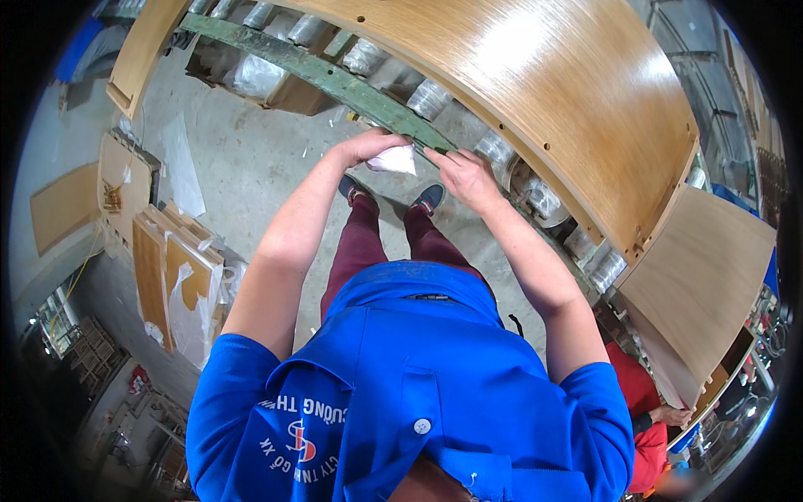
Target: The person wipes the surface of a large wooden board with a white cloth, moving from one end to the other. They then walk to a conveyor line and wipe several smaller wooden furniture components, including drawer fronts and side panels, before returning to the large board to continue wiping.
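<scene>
My left hand [368,148] is closed around a small, crumpled, pale pinkish-white piece [395,160], either cloth or a little bag; I cannot tell which. A short gap away, my right hand [469,179] has its fingers curled, and the index finger reaches toward the left hand. Something small and dark shows by its fingertips, too small to name. Both hands are at the near edge of a green roller-conveyor rail [335,79]. Beyond them, a large, glossy, curved wooden panel [577,100] with small holes along its edge rests above the film-wrapped rollers [430,99].
A second wooden piece [146,50] stands at the upper left. Stacked boards [171,280] partly wrapped in plastic lean on the left. A plain board [698,272] extends on the right, where a co-worker in a red top [640,418] has a hand at its edge. Cardboard boxes lie under the conveyor.
</scene>
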A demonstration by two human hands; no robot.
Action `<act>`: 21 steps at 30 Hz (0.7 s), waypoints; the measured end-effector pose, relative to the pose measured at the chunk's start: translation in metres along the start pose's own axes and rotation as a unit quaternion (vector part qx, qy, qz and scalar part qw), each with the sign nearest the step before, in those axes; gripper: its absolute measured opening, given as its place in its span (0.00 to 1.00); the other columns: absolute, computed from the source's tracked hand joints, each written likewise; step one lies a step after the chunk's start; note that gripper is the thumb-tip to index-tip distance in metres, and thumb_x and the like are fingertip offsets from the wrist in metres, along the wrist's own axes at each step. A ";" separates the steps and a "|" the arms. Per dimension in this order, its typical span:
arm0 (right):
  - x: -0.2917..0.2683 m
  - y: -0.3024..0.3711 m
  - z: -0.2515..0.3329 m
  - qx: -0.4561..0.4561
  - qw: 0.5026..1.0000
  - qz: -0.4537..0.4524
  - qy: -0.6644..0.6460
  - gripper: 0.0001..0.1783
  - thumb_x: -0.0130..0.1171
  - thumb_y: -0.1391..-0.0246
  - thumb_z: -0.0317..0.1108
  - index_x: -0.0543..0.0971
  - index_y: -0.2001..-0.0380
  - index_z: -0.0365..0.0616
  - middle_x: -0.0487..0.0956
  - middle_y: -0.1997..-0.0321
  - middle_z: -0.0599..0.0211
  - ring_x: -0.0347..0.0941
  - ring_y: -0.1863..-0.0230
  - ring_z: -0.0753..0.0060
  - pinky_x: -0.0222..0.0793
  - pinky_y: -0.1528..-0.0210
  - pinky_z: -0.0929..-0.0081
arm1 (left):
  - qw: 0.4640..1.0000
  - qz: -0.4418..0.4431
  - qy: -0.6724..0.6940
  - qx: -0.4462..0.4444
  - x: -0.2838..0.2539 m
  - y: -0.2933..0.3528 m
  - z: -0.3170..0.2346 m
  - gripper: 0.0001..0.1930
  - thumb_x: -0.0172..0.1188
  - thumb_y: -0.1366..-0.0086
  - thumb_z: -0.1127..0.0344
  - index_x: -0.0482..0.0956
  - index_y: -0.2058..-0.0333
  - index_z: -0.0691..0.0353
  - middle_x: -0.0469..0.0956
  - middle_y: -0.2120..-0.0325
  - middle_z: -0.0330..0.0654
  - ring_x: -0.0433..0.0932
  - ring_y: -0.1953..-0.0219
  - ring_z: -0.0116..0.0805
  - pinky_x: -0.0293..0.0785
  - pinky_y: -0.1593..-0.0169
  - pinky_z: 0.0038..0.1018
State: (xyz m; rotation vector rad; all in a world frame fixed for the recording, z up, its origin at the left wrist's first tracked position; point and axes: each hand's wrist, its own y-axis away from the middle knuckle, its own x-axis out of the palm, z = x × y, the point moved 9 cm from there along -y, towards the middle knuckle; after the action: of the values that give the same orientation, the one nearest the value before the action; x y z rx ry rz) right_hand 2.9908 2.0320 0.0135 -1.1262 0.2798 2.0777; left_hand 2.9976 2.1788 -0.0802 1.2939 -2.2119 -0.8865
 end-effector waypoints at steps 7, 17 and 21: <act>0.000 0.000 -0.001 -0.005 1.000 -0.017 0.018 0.25 0.57 0.58 0.24 0.76 0.52 0.52 0.78 0.66 0.65 0.74 0.65 0.60 0.73 0.63 0.66 | 1.000 0.000 0.001 -0.010 0.000 0.000 0.002 0.27 0.56 0.41 0.51 0.73 0.50 0.66 0.76 0.57 0.43 0.74 0.58 0.29 0.70 0.55 0.25; -0.016 0.032 -0.001 0.083 0.996 0.002 0.020 0.21 0.54 0.49 0.28 0.74 0.50 0.51 0.77 0.67 0.59 0.74 0.63 0.55 0.71 0.61 0.63 | 1.000 -0.001 0.002 -0.006 0.002 0.005 0.012 0.29 0.58 0.41 0.47 0.74 0.53 0.68 0.78 0.61 0.41 0.75 0.61 0.27 0.70 0.58 0.23; -0.012 0.094 0.008 0.269 0.957 0.024 -0.107 0.17 0.51 0.44 0.30 0.74 0.51 0.46 0.77 0.68 0.58 0.74 0.66 0.58 0.70 0.60 0.68 | 0.997 0.034 0.055 0.028 0.006 0.032 0.028 0.23 0.61 0.41 0.52 0.76 0.55 0.65 0.78 0.63 0.37 0.74 0.63 0.22 0.69 0.61 0.20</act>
State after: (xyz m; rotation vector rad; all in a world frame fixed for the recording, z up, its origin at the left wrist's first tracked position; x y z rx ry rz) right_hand 2.9245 1.9641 0.0138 -0.5685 0.7193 1.9691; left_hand 2.9580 2.1941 -0.0766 1.2527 -2.1944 -0.7153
